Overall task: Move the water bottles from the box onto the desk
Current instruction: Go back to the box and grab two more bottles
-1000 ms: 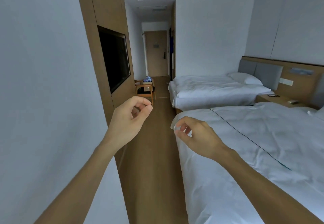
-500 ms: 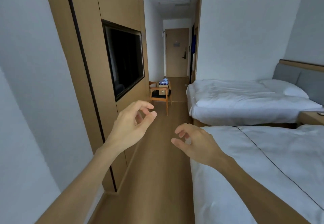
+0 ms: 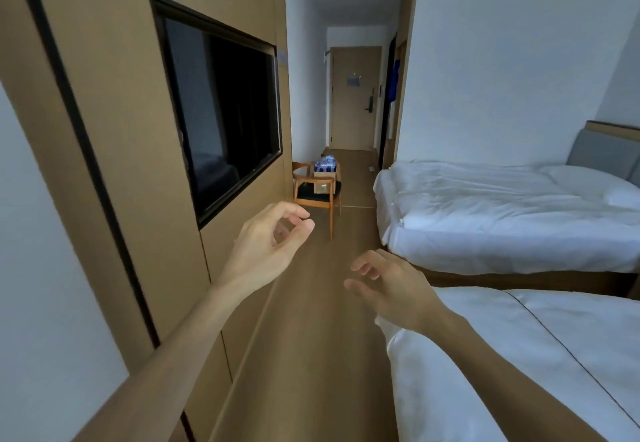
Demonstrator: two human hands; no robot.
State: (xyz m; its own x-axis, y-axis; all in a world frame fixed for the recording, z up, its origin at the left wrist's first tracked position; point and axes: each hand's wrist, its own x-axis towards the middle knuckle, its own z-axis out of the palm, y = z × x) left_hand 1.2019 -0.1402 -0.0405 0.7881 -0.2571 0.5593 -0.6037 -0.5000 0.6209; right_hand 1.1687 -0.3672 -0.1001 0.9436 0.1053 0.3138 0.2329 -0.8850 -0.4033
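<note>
Far down the room a cardboard box [image 3: 325, 178] stands on a wooden chair [image 3: 317, 194], with blue-labelled water bottles [image 3: 325, 165] showing at its top. Both of my hands are raised in front of me, well short of the chair. My left hand [image 3: 265, 247] has its fingers loosely curled, thumb near the fingertips, and holds nothing. My right hand [image 3: 388, 287] is relaxed with spread fingers, also holding nothing. No desk is visible.
A wood-panelled wall with a dark television [image 3: 221, 102] runs along the left. Two beds with white bedding, near bed [image 3: 519, 365] and far bed [image 3: 502, 213], line the right. A wooden-floor aisle [image 3: 322, 320] leads between them to the chair and a closed door [image 3: 354, 98].
The view has advanced along the aisle and swung left; the television and chair appear larger. My right hand's fingers have relaxed from a pinch; my left hand stays loosely curled.
</note>
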